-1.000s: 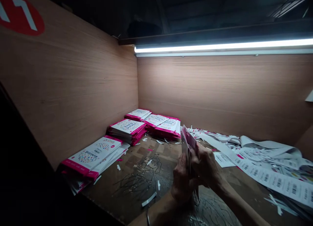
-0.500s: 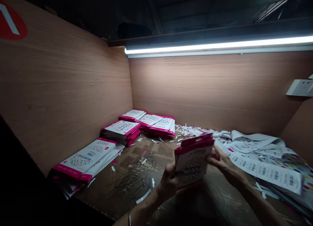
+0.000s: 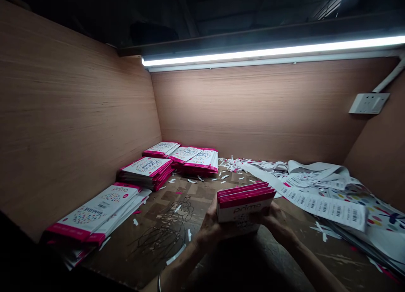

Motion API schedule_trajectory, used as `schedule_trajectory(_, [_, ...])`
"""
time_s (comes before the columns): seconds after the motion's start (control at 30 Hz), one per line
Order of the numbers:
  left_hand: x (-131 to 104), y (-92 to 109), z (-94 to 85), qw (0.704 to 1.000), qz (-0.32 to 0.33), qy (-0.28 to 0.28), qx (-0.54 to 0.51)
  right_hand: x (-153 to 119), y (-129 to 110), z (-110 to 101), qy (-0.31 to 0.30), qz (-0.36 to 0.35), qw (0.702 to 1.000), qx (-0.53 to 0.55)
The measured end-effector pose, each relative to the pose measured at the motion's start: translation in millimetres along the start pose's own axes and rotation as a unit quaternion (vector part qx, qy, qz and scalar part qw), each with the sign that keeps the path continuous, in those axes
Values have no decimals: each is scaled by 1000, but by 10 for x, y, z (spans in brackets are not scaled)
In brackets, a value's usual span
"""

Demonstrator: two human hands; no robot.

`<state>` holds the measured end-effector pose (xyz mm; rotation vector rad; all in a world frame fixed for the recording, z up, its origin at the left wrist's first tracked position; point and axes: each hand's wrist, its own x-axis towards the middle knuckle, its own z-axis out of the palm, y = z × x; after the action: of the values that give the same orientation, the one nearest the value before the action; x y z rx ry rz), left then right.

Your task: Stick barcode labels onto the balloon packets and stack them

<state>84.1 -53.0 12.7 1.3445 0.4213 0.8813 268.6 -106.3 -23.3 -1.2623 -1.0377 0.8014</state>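
Note:
A bundle of white and pink packets (image 3: 242,210) is held upright above the table, its pink top edges lined up and the word "prima" facing me. My left hand (image 3: 210,226) grips the bundle's left side. On the right side, my right hand (image 3: 274,220) is closed round the lower corner, with some fingers hidden. Packets of the same kind lie in a near stack (image 3: 104,207) at the left, a middle stack (image 3: 147,170) behind it, and back stacks (image 3: 199,159) by the rear wall.
A strip of barcode labels (image 3: 325,205) and dotted sheets (image 3: 379,218) lie at the right. Paper scraps (image 3: 234,163) litter the table (image 3: 202,197). Wooden walls enclose the sides and back (image 3: 253,111), with a socket (image 3: 368,103) at the right.
The bundle has tipped so its pink top edges show evenly together. My right hand has moved down and round its side. The view has shifted to the right.

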Motion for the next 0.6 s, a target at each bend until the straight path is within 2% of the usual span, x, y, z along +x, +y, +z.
schedule_trajectory(0.1, [-3, -159, -22, 999, -11, 32, -37, 6, -9, 52, 9, 0, 1000, 1])
schedule_trajectory(0.2, [-6, -231, -21, 997, -18, 37, -69, 4, 15, 87, 27, -9, 1000, 8])
schedule_trajectory(0.47, [-24, -164, 40, 997, 6, 62, -49, -9, 95, 121, 30, -8, 999, 27])
schedule_trajectory(0.53, [-25, -167, 49, 996, -1, 74, -52, -16, 132, 115, 20, -2, 999, 34])
schedule_trajectory(0.6, [-13, -198, 16, 997, -22, 62, -51, -20, 168, 102, 13, -1, 999, 36])
